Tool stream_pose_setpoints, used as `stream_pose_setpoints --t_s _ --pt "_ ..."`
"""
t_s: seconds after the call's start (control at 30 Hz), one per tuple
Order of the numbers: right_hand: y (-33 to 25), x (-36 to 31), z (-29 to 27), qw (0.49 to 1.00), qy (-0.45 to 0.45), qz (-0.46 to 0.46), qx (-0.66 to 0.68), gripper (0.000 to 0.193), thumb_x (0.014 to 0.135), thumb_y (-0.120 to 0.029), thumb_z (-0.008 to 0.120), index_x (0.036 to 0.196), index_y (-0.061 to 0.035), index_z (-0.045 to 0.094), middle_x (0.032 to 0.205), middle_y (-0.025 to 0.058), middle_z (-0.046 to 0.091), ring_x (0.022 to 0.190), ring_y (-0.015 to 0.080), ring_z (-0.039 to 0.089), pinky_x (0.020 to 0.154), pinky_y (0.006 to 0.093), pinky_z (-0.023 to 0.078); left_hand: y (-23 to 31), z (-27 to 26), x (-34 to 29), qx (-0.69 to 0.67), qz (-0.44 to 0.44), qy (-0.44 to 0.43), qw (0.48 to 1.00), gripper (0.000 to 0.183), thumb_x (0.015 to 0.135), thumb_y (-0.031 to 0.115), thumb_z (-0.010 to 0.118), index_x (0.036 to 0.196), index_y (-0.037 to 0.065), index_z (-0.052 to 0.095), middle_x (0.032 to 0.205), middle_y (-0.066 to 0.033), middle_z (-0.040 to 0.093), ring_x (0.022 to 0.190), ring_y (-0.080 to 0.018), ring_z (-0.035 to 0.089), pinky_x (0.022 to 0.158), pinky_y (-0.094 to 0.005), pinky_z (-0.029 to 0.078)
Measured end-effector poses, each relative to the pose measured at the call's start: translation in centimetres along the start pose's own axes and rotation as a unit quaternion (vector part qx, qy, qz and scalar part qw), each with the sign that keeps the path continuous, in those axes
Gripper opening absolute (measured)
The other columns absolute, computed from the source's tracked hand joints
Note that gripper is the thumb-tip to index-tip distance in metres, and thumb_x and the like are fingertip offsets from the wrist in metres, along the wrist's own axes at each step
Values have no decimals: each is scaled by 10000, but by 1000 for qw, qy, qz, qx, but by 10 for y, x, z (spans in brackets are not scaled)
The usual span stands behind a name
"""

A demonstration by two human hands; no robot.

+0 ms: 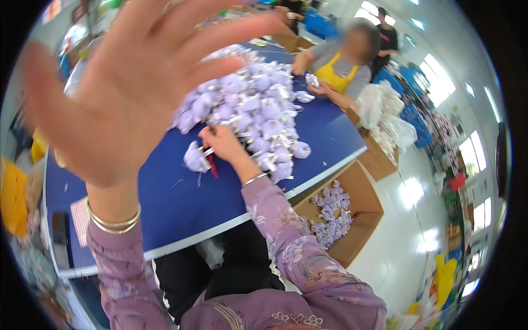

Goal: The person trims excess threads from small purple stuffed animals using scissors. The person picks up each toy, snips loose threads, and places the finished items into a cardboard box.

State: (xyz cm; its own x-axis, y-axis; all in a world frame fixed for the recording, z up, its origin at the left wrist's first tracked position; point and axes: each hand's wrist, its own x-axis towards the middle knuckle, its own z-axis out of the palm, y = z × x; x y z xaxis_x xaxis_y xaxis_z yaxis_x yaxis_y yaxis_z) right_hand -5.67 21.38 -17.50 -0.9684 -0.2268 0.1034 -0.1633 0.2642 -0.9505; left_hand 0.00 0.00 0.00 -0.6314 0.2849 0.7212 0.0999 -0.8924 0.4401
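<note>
Large and blurred, my left hand [126,93] is raised close to the camera, palm showing and fingers spread, with nothing in it. It hides part of the table's far left side. My right hand [224,144] is over the blue table [181,203], its fingers closed at the near left edge of a heap of small lavender plush toys [264,104]. What they grip is mostly hidden; a dark tip shows above them. Beside these fingers lies a single lavender plush toy [194,157] with a white tag. A narrow red piece [213,166] shows just below the hand.
An open cardboard box [360,234] holding more lavender toys stands beside the table's right edge. Across the table, a person in a yellow apron [336,80] handles a toy. A dark flat object [60,234] lies at the left edge. Another carton [379,157] holds whitish pieces.
</note>
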Motion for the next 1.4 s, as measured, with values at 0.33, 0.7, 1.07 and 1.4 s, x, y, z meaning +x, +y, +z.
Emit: stream_pose_setpoints --t_s 0.33,0.7,1.07,1.4 --pt "-16 -4 -11 994 76 27 78 373 1005 -344 443 929 -27 624 681 32 619 531 76 479 506 248 394 -100 -34 -110 774 -219 -2 595 525 776 185 726 1250 42 553 1360 -172 488 1295 -317 421 1060 -439 357" --pt "-55 -30 3 978 -107 95 151 339 944 -400 577 928 -62 606 697 -16 556 545 70 468 492 238 371 -86 -54 -114 409 -231 322 822 285 994 285 509 1043 11 571 739 -54 633 502 -75 571 417 -196 396" --pt "-36 -28 17 987 -71 -11 145 163 923 -203 642 884 -55 587 777 -37 554 670 31 468 568 212 378 -92 -57 -117 466 -251 289 798 278 978 282 544 981 9 594 689 -29 607 519 -54 544 442 -194 392" --pt "-52 -33 10 981 -80 3 175 189 855 -197 692 843 -36 594 780 -6 591 685 62 513 590 243 429 -92 -58 -118 441 -270 288 806 203 918 132 546 1077 9 577 747 -3 569 537 -36 476 464 -178 358"
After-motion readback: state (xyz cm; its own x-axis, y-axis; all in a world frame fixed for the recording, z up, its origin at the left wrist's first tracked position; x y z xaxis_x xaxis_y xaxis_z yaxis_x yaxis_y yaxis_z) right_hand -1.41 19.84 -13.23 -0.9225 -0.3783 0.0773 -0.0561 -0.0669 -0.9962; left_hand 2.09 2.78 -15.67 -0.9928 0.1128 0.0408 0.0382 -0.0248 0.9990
